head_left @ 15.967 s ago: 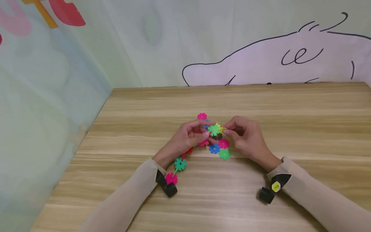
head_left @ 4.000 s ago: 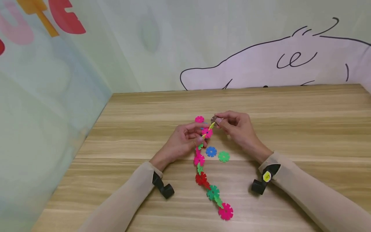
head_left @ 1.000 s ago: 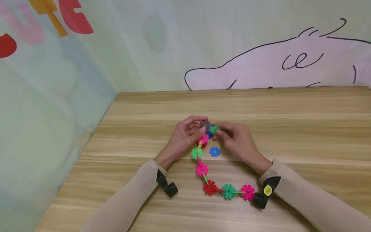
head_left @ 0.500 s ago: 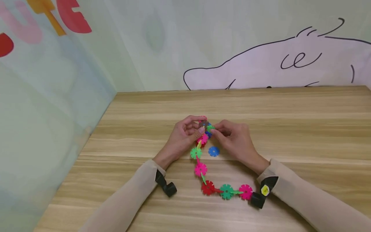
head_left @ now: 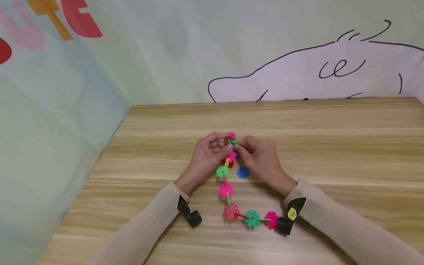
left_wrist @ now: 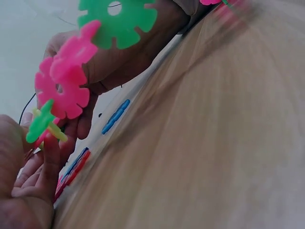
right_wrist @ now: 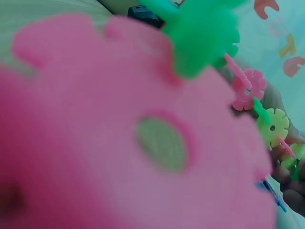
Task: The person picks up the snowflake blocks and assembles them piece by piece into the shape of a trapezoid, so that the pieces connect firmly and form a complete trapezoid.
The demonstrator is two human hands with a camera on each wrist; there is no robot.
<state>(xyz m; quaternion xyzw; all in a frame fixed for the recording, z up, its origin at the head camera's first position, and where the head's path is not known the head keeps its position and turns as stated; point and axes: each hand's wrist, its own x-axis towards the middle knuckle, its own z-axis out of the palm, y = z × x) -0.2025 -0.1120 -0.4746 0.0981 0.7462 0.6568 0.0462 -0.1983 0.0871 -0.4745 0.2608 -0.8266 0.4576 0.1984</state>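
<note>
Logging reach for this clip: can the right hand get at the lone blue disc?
Probably yes: the blue disc lies uncovered near the right hand, though that hand is occupied pinching a green piece.

From where I stood, room light was soft, fairly even. Tabletop (head_left: 215,243) had a pale sheen toward the front. Left wrist view caught a soft diagonal shadow (left_wrist: 190,71) on it. Right wrist view had a cool cast; the close pink disc (right_wrist: 95,133) was badly defocused, the green piece (right_wrist: 205,38) too.
</note>
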